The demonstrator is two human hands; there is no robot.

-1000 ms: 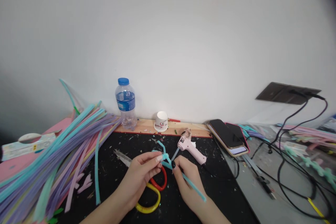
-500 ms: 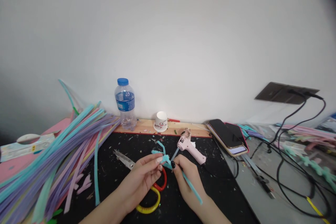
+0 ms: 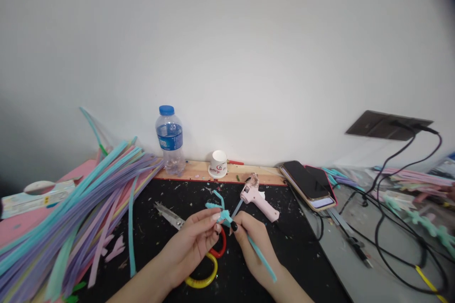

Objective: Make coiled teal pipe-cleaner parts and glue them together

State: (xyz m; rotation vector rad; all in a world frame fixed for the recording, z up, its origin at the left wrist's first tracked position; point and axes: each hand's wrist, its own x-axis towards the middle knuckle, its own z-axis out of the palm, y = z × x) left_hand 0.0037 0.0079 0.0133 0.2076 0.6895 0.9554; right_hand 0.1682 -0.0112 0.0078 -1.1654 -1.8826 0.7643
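L hand (image 3: 194, 239): thumb + fingertips pinched on bent turquoise fuzzy piece (image 3: 223, 217), above black mat (image 3: 149, 255).
R hand (image 3: 256, 239): thumb (blk nail) + fingers closed on long turquoise strip (image 3: 262, 259), tail sticking out toward near R.
Bent piece: near ctr, btw both hands' fingertips; thin end poking up, far side.
Scissors: silver-bladed scissors w/ red + yellow handles (image 3: 201, 283), on mat, partly hidden by L hand; blades pt far L.
Glue gun: pale pink plastic glue gun (image 3: 259, 200) lying on mat, far side of R hand; stick from its rear reaches close to fingers.
Bottle: clear plastic bottle w/ blue cap (image 3: 169, 139), upright, far L; blue label w/ pale lettering, too small to read.
Cup: small white paper cup (image 3: 218, 166), on wood strip (image 3: 197, 169), far ctr; red + blk print, wording unclear.
Pack: white-and-blue printed pack (image 3: 37, 200), L; fine print + yellow mark, illegible.
Stems: pastel fuzzy stems (image 3: 92, 208), big pile, L.
Phones: black-screened phones (image 3: 307, 181), overlapping, R; no brand legible.
Cables: black cables (image 3: 381, 218), R, up to dark wall socket plate (image 3: 377, 125).
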